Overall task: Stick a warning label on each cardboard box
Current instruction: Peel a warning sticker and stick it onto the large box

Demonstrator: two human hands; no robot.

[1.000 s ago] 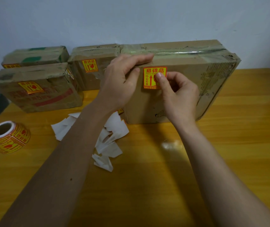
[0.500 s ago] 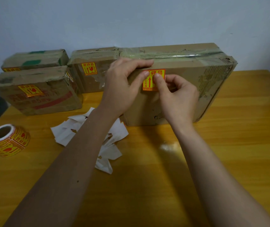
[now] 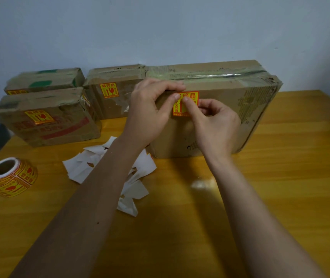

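Warning label (image 3: 188, 105) yellow, red print. Boxes (image 3: 220, 109) brown; far-left box (image 3: 43, 80) green patches. Table (image 3: 180, 227) orange-yellow woodgrain. Backing scraps (image 3: 138, 189) white. Wall (image 3: 160, 27) pale blue-grey.

On the big box (image 3: 220, 109), the yellow label (image 3: 189, 103) under your fingers shows red characters: "碎品" along its top, the first character covered by your left hand (image 3: 150, 111), and "心轻放" running down its left side. The label on the box behind (image 3: 109, 90) has a red heading too small to read and a broken-glass sign. The left box (image 3: 46, 121) carries a like label and blurred red print. The roll (image 3: 12, 177) repeats the same labels, unreadable.
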